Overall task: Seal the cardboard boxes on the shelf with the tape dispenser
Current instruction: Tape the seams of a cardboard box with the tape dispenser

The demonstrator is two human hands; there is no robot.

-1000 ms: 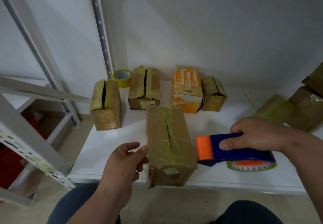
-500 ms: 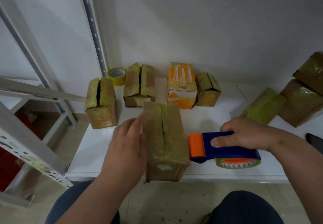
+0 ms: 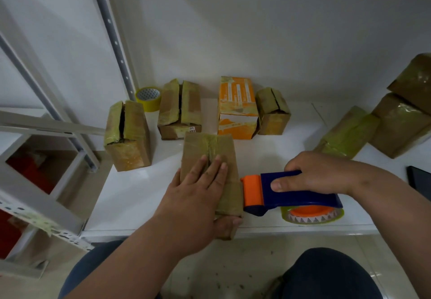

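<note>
Head view, the only one. Left hand (image 3: 198, 196) laid flat on top of the near box (image 3: 210, 159), fingers straight and spread across the centre seam, thumb hooked over the front edge; judged a way of pressing both flaps down and keeping the carton steady for taping. Box stood at the front edge of the shelf (image 3: 130, 196), long axis running away from the body, seam in line with a straight pull.

Right hand (image 3: 319, 173) wrapped round the blue handle of the tape dispenser (image 3: 291, 193), thumb along its near side. Orange nose touching or just beside the box's right face, low down near the front; tape roll resting on the shelf. Probably parked there, ready for lifting onto the seam, with nothing laid on this box yet as far as can be told.

Counted: nine boxes in all. One under the palm; four in a row behind it, namely a brown box with a gaping seam (image 3: 127, 135), a split-flap box (image 3: 179, 110), an orange printed box (image 3: 238, 107) and a small brown box (image 3: 272, 112); four wrapped parcels (image 3: 347, 133) leaning together at far right. One dispenser. One spare tape roll (image 3: 148, 98), yellow, at the back by the upright. One dark flat object (image 3: 419, 182) at the right edge, too cropped for naming.
</note>
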